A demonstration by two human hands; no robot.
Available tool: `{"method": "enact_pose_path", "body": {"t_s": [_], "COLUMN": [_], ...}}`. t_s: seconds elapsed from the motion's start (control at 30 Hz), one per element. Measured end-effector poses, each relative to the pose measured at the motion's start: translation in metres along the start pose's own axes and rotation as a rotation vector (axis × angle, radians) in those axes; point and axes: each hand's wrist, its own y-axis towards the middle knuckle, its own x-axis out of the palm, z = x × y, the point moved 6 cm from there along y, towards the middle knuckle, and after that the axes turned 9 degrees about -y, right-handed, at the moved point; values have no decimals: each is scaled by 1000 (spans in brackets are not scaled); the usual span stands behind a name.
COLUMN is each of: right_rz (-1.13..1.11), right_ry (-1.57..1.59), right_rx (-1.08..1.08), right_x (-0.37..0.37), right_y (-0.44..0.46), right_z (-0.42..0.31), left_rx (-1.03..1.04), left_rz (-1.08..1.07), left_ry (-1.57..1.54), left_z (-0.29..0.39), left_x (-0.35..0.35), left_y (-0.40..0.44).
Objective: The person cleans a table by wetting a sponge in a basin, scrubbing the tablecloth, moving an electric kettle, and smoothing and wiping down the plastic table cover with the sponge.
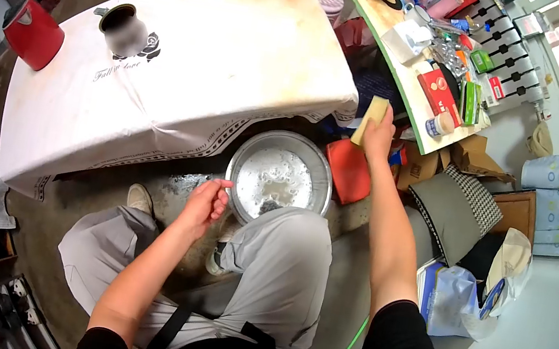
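Note:
My right hand (378, 139) grips a pale yellow block (373, 116) that looks like a sponge, held out to the right of the basin, near the shelf edge. My left hand (206, 205) has its fingers curled in, with nothing visible in them. It hovers at the left rim of a round metal basin (328, 186); whether it touches the rim I cannot tell. Water and suds show in the basin, along with a dark clump (269, 206) at its near side, partly behind my knee.
A table with a white cloth (235, 41) carries a red kettle-like container (33, 33) and a dark-rimmed cup (120, 29). A red basin-like item (349, 171) sits right of the metal basin. The cluttered shelf (388, 52) and bags (454, 300) stand at right.

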Motion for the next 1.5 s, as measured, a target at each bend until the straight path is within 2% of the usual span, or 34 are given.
{"method": "enact_pose_path", "body": {"t_s": [0.1,0.17,0.23,0.27,0.33,0.4,0.43,0.47,0.57,0.6,0.63,0.7,0.77,0.8,0.83,0.9,0.97,1.07,1.13,1.2,1.3,1.37,1.47,1.5], "right_rz": [236,268,131,102,-50,-244,-140,-149,174,140,-58,96,210,224,228,395,97,-179,-550,-747,-714,-680,-550,-431], "right_ry": [143,188,-33,-122,-189,218,81,-23,233,426,839,1247,1238,1006,1131,1205,1109,1194,1024,941,1096,1314,1411,1309], "right_rx": [-298,-415,-553,-597,-102,347,468,451,-77,-10,209,340,237,276,493,521,666,747,933,1015,992,874,774,780], "right_x": [-19,-28,-6,10,19,40,24,15,28,37,25,37,58,81,108,145,192,234,289,310,267,225,158,120], "right_y": [-32,-52,-64,-62,-34,-29,-36,-41,-44,-46,-63,-64,-55,-55,-57,-52,-65,-91,-112,-127,-135,-136,-138,-137], "right_z": [-80,-137,-162,-152,-87,5,17,20,11,3,-33,-66,-92,-91,-93,-91,-89,-115,-97,-73,-55,-42,-11,-16], "left_rx": [-15,-13,-27,-3,94,152,169,166,84,57,39,0,-11,-9,-5,10,-13,-69,-62,-60,-80,-106,-164,-174], "left_rz": [10,-23,-53,-61,-5,58,88,116,84,40,32,17,26,37,48,77,124,159,222,233,143,42,-62,-87], "left_ry": [8,77,142,160,173,118,74,51,97,72,88,110,111,108,103,92,79,77,42,20,29,55,96,112], "left_z": [9,16,27,38,64,79,84,84,67,60,57,52,55,57,60,66,64,62,62,66,82,84,75,72], "left_x": [-5,-4,-7,-11,-29,-53,-62,-68,-67,-64,-61,-54,-51,-51,-51,-55,-67,-86,-101,-100,-57,-33,-23,-22], "left_y": [-17,-29,-48,-59,-75,-90,-92,-93,-89,-88,-88,-89,-88,-87,-84,-79,-77,-66,-64,-62,-68,-78,-92,-97]}}
